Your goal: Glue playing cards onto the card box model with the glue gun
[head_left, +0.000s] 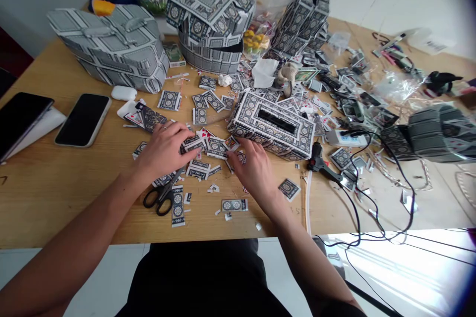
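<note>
Folded playing-card pieces [217, 147] lie scattered on the wooden table between my two hands. My left hand [167, 151] rests on the left side of this pile, fingers spread over a few folded cards. At the pile's right side, my right hand [253, 163] touches card pieces with its fingertips, thumb apart from the fingers. Black scissors [163, 195] lie below my left hand. Just beyond my right hand stands a rectangular box covered in cards [273, 124], with a dark slot in its top. A patterned dark card [151, 118] lies past my left hand.
Phones [84, 120] and a white earbud case [124, 93] are on the left. Card-woven bags [115, 49] and a lidded basket [211, 49] stand behind. A black glue gun [323, 164] with trailing cables [409, 183] lies right, near a woven roll [442, 133].
</note>
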A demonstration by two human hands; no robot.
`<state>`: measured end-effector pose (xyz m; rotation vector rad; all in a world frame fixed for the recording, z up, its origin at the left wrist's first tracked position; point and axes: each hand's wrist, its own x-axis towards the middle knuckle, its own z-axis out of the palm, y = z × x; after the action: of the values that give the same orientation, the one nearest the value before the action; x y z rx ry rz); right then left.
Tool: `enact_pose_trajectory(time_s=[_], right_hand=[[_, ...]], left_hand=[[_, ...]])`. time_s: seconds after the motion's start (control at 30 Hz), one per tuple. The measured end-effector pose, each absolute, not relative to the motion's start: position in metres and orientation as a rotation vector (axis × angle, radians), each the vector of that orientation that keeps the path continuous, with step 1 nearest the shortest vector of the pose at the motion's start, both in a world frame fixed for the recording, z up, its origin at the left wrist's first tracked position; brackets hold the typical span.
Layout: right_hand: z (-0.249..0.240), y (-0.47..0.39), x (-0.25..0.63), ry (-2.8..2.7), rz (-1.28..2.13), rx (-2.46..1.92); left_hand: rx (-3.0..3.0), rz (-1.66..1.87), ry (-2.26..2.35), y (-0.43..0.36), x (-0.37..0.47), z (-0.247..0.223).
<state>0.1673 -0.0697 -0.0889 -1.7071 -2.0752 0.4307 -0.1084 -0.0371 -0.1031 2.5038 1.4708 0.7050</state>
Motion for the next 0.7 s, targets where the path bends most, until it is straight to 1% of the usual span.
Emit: enact_pose_trajectory(time_s=[0.23, 0.37, 0.47, 0.7], right_hand=[[-0.101, -0.069, 0.164, -2.066, 0.373, -1.641], [-0.102, -0.069, 0.165, -1.988, 0.408, -1.562], [-0.099, -0.069, 0.165, -1.932, 0.495, -1.517], [-0.082, -0.058, 0.163, -1.83, 0.645, -1.421]], left_hand=[[2.459, 0.573, 1.507, -0.04, -0.104, -0.098], [2.355, 0.67, 1.484, -0.042, -0.101, -0.097], [2.299, 0.735, 1.459, -0.043, -0.101, -0.098], [2.323, 0.872, 1.402, -0.044, -0.099, -0.098]])
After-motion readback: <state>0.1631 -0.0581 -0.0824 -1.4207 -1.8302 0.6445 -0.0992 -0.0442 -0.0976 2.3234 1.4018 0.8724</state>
